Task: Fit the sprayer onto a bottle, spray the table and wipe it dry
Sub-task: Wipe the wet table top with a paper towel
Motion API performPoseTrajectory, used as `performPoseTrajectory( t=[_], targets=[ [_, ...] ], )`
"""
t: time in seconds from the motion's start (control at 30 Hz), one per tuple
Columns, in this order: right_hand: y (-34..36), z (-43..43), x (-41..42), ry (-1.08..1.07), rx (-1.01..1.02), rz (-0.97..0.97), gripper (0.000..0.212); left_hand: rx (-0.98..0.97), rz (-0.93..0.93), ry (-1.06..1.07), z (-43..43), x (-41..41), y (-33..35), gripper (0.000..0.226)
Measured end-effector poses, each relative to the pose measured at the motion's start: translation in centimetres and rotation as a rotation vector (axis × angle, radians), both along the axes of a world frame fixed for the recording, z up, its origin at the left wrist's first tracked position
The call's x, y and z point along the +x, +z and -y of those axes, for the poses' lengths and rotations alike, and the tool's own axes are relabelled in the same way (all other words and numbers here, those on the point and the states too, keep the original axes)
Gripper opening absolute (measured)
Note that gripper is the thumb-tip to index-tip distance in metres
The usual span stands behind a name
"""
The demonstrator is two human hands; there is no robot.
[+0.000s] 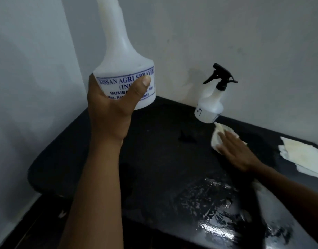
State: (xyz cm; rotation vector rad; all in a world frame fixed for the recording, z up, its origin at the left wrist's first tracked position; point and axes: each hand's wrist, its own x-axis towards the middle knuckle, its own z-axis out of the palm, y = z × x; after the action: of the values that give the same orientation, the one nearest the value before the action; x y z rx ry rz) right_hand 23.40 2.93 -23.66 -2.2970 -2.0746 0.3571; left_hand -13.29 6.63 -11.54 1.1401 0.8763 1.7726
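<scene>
My left hand (109, 108) grips a white plastic bottle (122, 56) with blue lettering, held upright above the table's far left corner; its neck has no sprayer on it. A second white bottle (209, 105) with a black trigger sprayer (221, 76) stands at the back of the black table (154, 159) against the wall. My right hand (235, 151) lies flat on a pale cloth (217, 135) just in front of that bottle, pressing it onto the tabletop. A wet, shiny patch (215, 212) covers the near part of the table.
The table sits in a corner between two white walls. At its right edge the black surface is peeled, showing a pale patch (302, 155). A small dark mark (187, 137) lies near the table's middle.
</scene>
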Motion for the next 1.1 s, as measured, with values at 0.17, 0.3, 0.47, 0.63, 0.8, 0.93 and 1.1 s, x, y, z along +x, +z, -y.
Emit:
performPoseTrajectory(
  t=[0.17,0.3,0.47,0.63,0.8,0.93,1.1],
  targets=[
    [-0.9,0.4,-2.3,-0.076,0.019,0.028,0.095,-0.006,0.059,-0.019,-0.7,0.0,-0.1,0.072],
    [-0.2,4.1,-12.1,0.364,-0.045,-0.103,0.102,0.003,0.03,-0.056,-0.5,1.3,0.2,0.073],
    [1.1,7.8,-19.3,0.711,-0.073,-0.379,0.08,0.008,-0.073,-0.089,-0.1,1.2,-0.3,0.072],
    [4.0,5.1,-14.6,0.172,0.248,-0.628,0.04,-0.009,-0.049,-0.087,-0.4,0.8,-0.5,0.071],
    [4.1,5.1,-13.3,0.086,0.233,-0.484,0.024,-0.014,-0.099,-0.192,0.0,2.2,-0.2,0.073],
    [2.4,6.8,-17.7,0.298,0.113,-0.337,0.05,-0.015,-0.16,-0.247,0.5,2.7,-0.3,0.074],
    [1.1,6.7,-20.8,0.483,0.033,-0.185,0.052,-0.024,-0.165,-0.275,1.2,2.8,-0.6,0.071]
  ],
)
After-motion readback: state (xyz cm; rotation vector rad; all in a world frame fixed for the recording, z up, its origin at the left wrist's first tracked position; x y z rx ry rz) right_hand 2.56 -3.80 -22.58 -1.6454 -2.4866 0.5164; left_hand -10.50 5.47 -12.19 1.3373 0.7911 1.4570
